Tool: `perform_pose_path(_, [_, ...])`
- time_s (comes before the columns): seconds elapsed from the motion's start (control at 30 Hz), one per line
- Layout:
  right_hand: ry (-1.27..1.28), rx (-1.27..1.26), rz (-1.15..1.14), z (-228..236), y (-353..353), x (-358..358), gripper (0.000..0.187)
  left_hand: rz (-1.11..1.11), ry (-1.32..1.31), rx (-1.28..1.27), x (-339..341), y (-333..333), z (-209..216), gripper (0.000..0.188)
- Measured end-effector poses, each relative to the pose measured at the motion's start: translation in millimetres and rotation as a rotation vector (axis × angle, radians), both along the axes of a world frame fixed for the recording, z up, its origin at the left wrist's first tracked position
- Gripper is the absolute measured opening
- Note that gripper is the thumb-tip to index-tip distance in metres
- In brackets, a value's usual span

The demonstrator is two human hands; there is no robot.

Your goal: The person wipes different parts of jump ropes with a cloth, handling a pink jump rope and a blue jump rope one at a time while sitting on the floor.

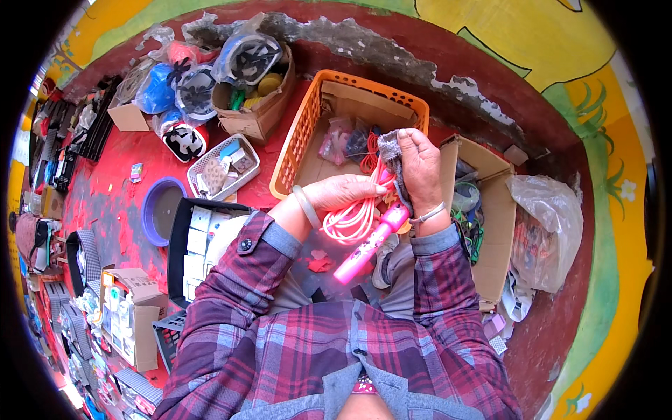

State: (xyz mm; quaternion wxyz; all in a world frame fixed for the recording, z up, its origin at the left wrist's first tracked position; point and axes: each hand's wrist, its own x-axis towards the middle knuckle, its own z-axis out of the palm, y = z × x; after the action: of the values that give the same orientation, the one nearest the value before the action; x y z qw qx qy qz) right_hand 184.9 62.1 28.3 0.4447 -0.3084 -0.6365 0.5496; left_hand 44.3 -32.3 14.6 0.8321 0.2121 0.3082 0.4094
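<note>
A coiled pink skipping rope (344, 222) hangs in front of me, its cord looped several times. My left hand (346, 191) is closed on the coil, thumb and fingers pinching its upper part. One bright pink handle (372, 243) with dark printed figures slants down below my hands. My right hand (420, 168) grips a crumpled grey cloth (390, 148), which sticks out above the fist and trails down beside the rope. The cloth lies close against the top of the handle; whether they touch is unclear. Part of the cord is hidden behind the hands.
Beyond my hands stands an orange basket (285, 164) holding bagged items and cords. To the right are an open cardboard box (495, 238) and a clear plastic bag (549, 227). At left sit a purple basin (148, 210), a white basket (248, 170) and a black crate (176, 262) with small white boxes.
</note>
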Motion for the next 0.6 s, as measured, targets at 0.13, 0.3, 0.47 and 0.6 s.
perform_pose_path(0.13, [0.023,-0.009,-0.116,-4.5,2.4,-1.3,0.022,0.003,-0.048,0.003,-0.2,0.5,4.0,0.025])
perform_pose_path(0.3, [0.078,0.03,-0.274,-17.5,6.8,-2.5,0.025,0.074,-0.098,-0.098,5.7,1.7,2.1,0.022])
perform_pose_path(0.47, [0.04,0.097,-0.405,-15.9,5.4,-4.1,0.026,0.104,-0.178,-0.169,7.2,-3.0,8.1,0.019])
perform_pose_path(0.6, [0.199,0.068,-0.537,-18.7,23.9,-4.6,0.029,0.119,-0.257,-0.187,12.2,-3.8,7.2,0.02])
